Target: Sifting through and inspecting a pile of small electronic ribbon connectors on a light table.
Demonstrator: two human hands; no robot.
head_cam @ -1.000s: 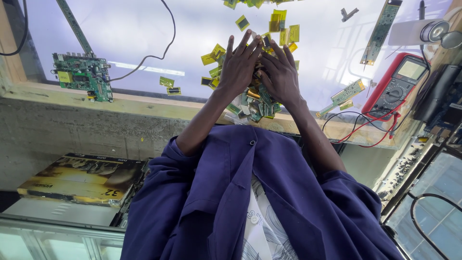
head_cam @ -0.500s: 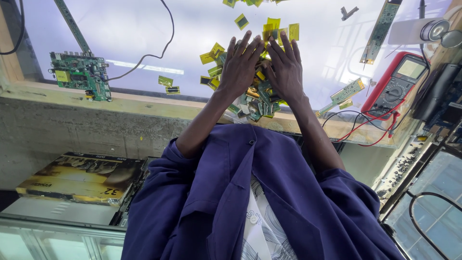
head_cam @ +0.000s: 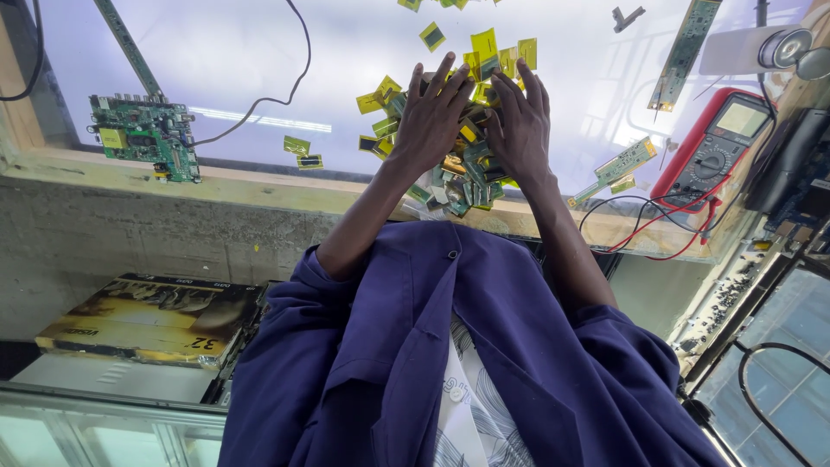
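Observation:
A heap of small yellow and green flex-circuit pieces (head_cam: 471,147) lies on a bright white lit panel (head_cam: 259,52). My left hand (head_cam: 432,117) lies palm down on the left side of the heap, fingers spread. Beside it, my right hand (head_cam: 521,121) presses flat on the right side, fingers apart too. Neither hand grips a piece. A few loose yellow pieces (head_cam: 298,149) lie apart to the left, and others (head_cam: 432,36) beyond my fingertips. My purple sleeves (head_cam: 484,346) fill the lower part of the view.
A green circuit board (head_cam: 143,134) sits at the panel's left, with a black cable (head_cam: 290,73) running from it. A red multimeter (head_cam: 713,151) with red and black leads lies at the right. Narrow strip boards (head_cam: 683,52) (head_cam: 624,163) lie nearby. A wooden edge (head_cam: 259,186) borders the panel; a flat printed box (head_cam: 147,320) rests below.
Both hands have flattened and spread their fingers over the heap. The pieces under them have been pressed closer together.

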